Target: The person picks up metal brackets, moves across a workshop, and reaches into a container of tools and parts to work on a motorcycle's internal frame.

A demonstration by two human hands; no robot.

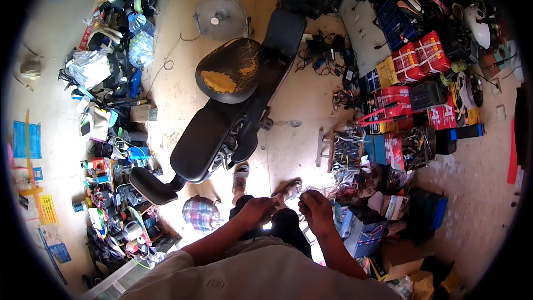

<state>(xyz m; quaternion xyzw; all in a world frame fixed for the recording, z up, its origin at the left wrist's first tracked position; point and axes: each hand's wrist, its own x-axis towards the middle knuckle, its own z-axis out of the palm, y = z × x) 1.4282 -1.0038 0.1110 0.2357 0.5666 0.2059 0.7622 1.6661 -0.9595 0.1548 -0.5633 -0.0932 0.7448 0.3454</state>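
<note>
My left hand (pixel 259 211) is in front of my body, its fingers curled into a pinch. A short way to its right, my right hand (pixel 316 209) is likewise closed, thumb against fingertips. Whatever either one pinches is too small to make out. Beyond them stands a scooter with a long black seat (pixel 202 141). Across it lies a loose, rounded saddle (pixel 230 71) whose black cover is cracked and torn, baring yellow foam. Neither hand touches the scooter. A plaid-covered stool (pixel 201 214) is to the left of my left hand.
A round fan (pixel 220 15) stands on the floor behind the scooter. Dark cables (pixel 327 55) lie to its right. Red boxes (pixel 427 55) are stacked at the right, above a rack of hand tools (pixel 350 153). Shelves of bottles and parts (pixel 111 172) line the left wall.
</note>
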